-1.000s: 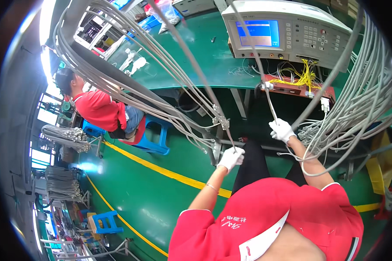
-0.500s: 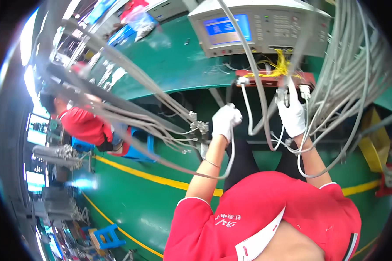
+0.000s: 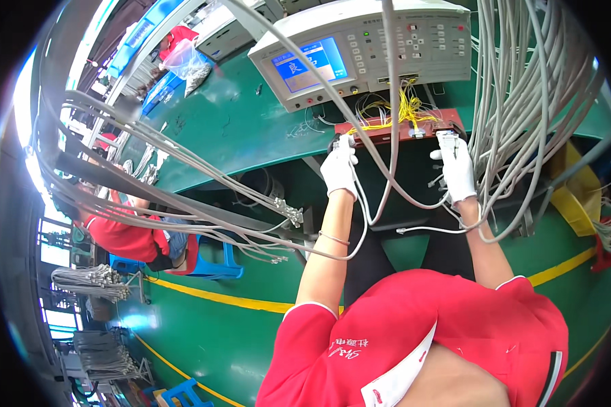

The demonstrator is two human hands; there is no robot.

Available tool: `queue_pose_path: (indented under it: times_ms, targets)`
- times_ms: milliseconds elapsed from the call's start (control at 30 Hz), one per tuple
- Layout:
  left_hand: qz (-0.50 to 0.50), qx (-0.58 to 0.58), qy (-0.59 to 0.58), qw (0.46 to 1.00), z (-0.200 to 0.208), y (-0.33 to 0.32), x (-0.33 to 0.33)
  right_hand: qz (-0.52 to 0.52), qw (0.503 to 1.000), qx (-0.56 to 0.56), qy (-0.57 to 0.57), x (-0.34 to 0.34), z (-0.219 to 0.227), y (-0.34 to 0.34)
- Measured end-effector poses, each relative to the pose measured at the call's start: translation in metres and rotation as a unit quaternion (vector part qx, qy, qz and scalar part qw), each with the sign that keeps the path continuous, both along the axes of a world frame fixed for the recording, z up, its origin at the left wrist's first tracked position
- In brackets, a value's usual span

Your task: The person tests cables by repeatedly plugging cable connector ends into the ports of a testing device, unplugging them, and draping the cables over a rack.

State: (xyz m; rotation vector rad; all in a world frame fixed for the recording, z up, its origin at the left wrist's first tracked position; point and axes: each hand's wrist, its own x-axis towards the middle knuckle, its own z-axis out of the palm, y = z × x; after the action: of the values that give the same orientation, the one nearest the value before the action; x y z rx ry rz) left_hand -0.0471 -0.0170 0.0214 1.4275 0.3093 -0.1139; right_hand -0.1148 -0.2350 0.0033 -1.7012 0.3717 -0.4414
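Note:
Both of my hands wear white gloves. My left hand (image 3: 338,169) is raised to the left end of a red fixture bar (image 3: 385,136), its fingers closed around a cable connector whose grey cable (image 3: 361,197) hangs below. At the bar's right end, my right hand (image 3: 459,173) has its fingers against a pale cable connector (image 3: 447,138), with the thumb to its left. Whether either connector is fully seated cannot be made out. Yellow wires (image 3: 409,105) run along the bar, in front of a beige tester (image 3: 414,51) with a lit blue screen (image 3: 310,64).
A thick bundle of grey cables (image 3: 516,102) hangs at right, beside a yellow bin (image 3: 577,203). More cables on a rack end in connectors (image 3: 288,211) left of my left arm. Loose cables cross before the green table (image 3: 251,129). A co-worker in red (image 3: 125,227) sits at left.
My left hand has moved up from below the table edge to the fixture's left end. My right hand stays by its right end. The whole view has shifted, with the tester showing more fully.

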Motion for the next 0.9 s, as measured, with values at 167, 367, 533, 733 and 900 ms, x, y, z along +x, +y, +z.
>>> queue_pose_path:
  times_ms: [167,367,533,733,900]
  targets:
    - [-0.027,0.200,-0.134,0.970,-0.051,0.024,-0.005,0.093,0.985,0.131,-0.066,-0.016,-0.020,0.028]
    - [-0.008,-0.120,0.038,0.992,-0.013,0.018,-0.008,0.196,0.980,-0.015,-0.033,-0.023,-0.052,0.018]
    - [0.040,-0.064,-0.027,0.997,-0.027,0.014,-0.006,0.210,0.952,0.222,0.026,-0.020,-0.016,0.036]
    - [0.119,-0.109,-0.016,0.987,-0.016,-0.009,0.001,0.214,0.941,0.258,0.053,-0.012,-0.013,0.042]
    - [-0.009,-0.027,-0.029,0.999,-0.009,0.016,0.013,0.250,0.965,0.062,-0.044,-0.001,-0.012,0.053]
